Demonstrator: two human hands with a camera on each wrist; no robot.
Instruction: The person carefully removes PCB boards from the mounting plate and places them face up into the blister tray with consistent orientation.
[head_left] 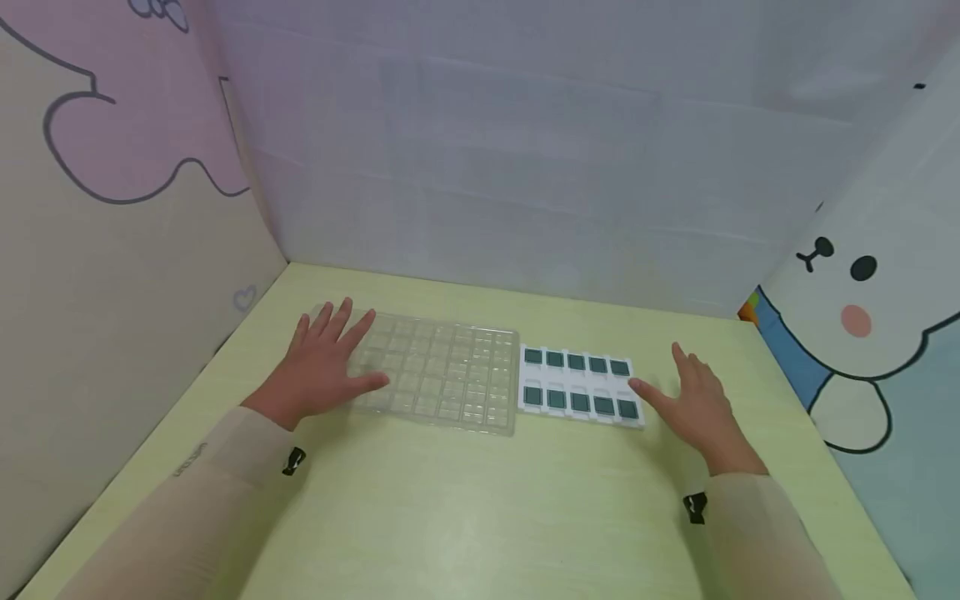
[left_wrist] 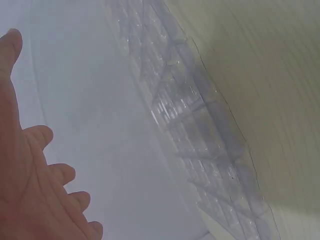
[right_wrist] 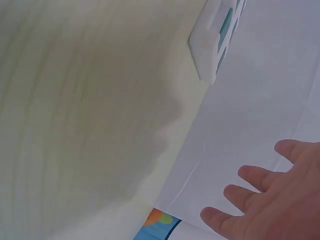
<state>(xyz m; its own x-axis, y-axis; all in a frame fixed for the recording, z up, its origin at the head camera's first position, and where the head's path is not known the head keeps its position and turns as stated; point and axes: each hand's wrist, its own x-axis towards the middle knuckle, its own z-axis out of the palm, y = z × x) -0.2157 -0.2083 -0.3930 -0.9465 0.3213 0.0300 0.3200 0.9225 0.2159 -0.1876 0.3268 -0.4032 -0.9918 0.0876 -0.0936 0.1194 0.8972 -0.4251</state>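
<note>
A clear plastic tray divided into many small compartments lies on the table, and its side wall shows in the left wrist view. Right beside it is a white tray holding two rows of dark green square pieces. My left hand hovers over the left end of the clear tray, fingers spread, holding nothing. Near the white tray's right end, my right hand is held with fingers extended and nothing in it. In the right wrist view, one corner of the white tray is visible.
The pale yellow table is enclosed by a plain whitish cloth at the back. Cartoon-printed sheets stand at the left and right. A small black item is by the left sleeve, another by the right.
</note>
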